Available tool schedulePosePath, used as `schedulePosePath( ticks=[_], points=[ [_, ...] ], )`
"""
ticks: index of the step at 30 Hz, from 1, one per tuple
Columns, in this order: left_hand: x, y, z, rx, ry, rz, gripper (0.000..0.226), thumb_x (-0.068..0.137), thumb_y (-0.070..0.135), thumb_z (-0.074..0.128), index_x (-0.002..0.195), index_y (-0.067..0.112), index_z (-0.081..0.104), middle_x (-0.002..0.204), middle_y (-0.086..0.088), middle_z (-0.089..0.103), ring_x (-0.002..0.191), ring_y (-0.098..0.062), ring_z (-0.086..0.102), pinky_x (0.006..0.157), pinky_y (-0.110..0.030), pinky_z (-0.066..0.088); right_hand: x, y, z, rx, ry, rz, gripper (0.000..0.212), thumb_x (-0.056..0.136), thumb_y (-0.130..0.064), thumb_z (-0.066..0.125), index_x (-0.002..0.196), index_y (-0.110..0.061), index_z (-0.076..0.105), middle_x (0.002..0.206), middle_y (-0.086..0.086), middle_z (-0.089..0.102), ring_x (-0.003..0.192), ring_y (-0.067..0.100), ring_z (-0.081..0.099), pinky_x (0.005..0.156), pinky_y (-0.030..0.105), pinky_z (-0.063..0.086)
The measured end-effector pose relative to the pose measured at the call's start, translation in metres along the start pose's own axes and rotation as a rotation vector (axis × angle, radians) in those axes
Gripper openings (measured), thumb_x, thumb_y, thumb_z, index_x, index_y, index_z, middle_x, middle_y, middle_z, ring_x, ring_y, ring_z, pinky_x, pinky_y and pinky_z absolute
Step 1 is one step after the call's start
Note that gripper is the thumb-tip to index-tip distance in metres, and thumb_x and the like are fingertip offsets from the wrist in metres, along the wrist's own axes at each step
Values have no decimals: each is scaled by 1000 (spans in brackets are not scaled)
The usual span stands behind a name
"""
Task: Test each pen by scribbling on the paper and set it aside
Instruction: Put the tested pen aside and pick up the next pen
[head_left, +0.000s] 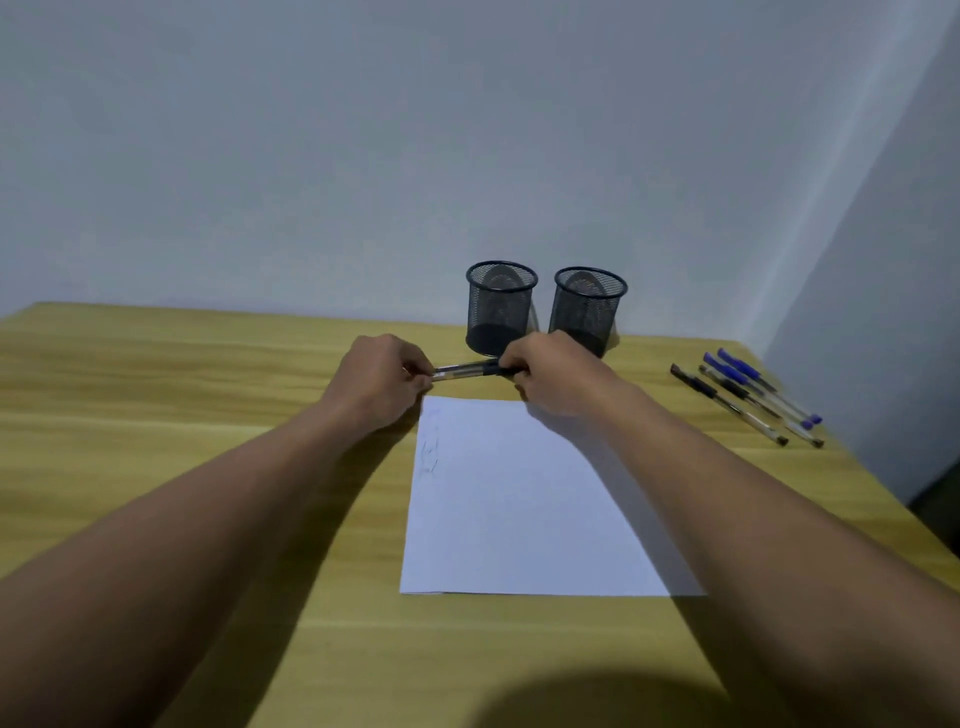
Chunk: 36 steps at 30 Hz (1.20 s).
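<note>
A black-gripped pen (470, 370) is held level above the far edge of a white sheet of paper (519, 499), pinched at both ends by a person seated at a wooden table (156, 374). The left hand (376, 382) closes its fingertips around the pen's clear barrel end, while the right hand (553, 371) curls over the dark grip end, hiding that tip from view. Whether a cap is on the pen cannot be told.

The paper lies flat on the table, directly below and nearer the camera than the pen, its right side partly crossed by the right forearm. Faint scribbles (431, 447) mark the sheet near its upper left corner.

Beyond the paper, just behind the two hands, stand two black mesh pen cups: the left cup (500, 306) and the right cup (588, 306), upright and close beside each other against a pale wall (363, 130). The right hand overlaps the base of the right cup in the view.

Well to the right of the paper, near the table's right edge, a group of pens (748, 397) lies side by side at a slant, some with blue caps or grips, others with black. A dark shadow falls across the table's near edge below the paper.
</note>
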<state>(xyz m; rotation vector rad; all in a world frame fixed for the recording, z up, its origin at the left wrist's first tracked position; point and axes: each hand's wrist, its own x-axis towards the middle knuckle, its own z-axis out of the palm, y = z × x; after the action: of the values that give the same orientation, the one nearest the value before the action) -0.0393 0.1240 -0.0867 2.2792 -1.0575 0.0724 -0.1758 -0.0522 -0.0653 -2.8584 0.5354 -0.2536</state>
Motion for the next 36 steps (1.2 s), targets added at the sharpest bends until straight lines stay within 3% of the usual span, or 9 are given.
schedulePosePath(
  ticks=[5,12,17,20,24,26,28,31,36],
  points=[
    [4,-2,4,31,24,76,23,85,1,65,98,15,79,91,-7,75,81,-21,62,70,-24,40,5,-2,3,-80,43,-50,22,92,-11,59,107,-17,74,99,10,72,94,33,65,77,41,55],
    [4,6,-14,105,109,233,25,84,-4,59,96,10,77,86,-8,69,81,-25,63,69,-29,44,0,-10,-1,-223,147,-146,19,96,-23,58,106,-15,72,105,6,65,103,31,60,72,37,46],
    [-7,26,-34,-60,372,220,22,92,14,63,113,16,70,100,-1,64,83,-14,62,79,-28,49,-15,-27,-21,-107,225,-53,15,86,-19,58,96,-13,66,98,6,65,93,32,60,71,40,48],
    [-25,44,-46,-217,470,122,21,95,21,58,114,18,65,93,3,66,82,-10,62,78,-25,46,-30,-42,-31,126,339,63,12,80,-22,63,89,-15,64,85,2,69,82,29,62,70,38,50],
    [-41,50,-49,-361,169,-17,23,95,31,59,109,19,72,92,2,73,82,-9,67,80,-25,50,-50,-69,-43,736,402,185,11,81,-13,68,77,-19,59,65,-4,63,63,17,62,63,34,53],
    [-49,52,-50,-626,-5,-97,26,96,32,60,110,14,72,99,-5,73,85,-16,70,83,-34,59,-58,-79,-45,1083,364,230,12,85,-5,67,80,-15,63,70,1,68,68,17,70,62,33,59],
    [-59,57,-53,-907,-94,-165,25,97,22,61,112,5,71,101,-13,71,83,-20,69,82,-33,61,-68,-87,-45,1320,293,264,14,88,0,65,81,-12,64,74,5,71,71,17,73,62,27,60],
    [-71,60,-59,-1045,-79,-176,19,94,6,63,108,-4,71,94,-17,70,82,-21,67,79,-27,61,-81,-93,-41,1501,202,270,15,91,4,62,84,-10,64,75,8,72,69,16,72,65,25,61],
    [-78,54,-73,-1001,-37,-179,8,87,0,70,94,-2,74,91,-17,71,79,-20,68,80,-26,60,-92,-98,-28,1618,191,284,4,95,-10,68,93,-7,69,76,5,72,70,13,70,74,27,62]
  ],
)
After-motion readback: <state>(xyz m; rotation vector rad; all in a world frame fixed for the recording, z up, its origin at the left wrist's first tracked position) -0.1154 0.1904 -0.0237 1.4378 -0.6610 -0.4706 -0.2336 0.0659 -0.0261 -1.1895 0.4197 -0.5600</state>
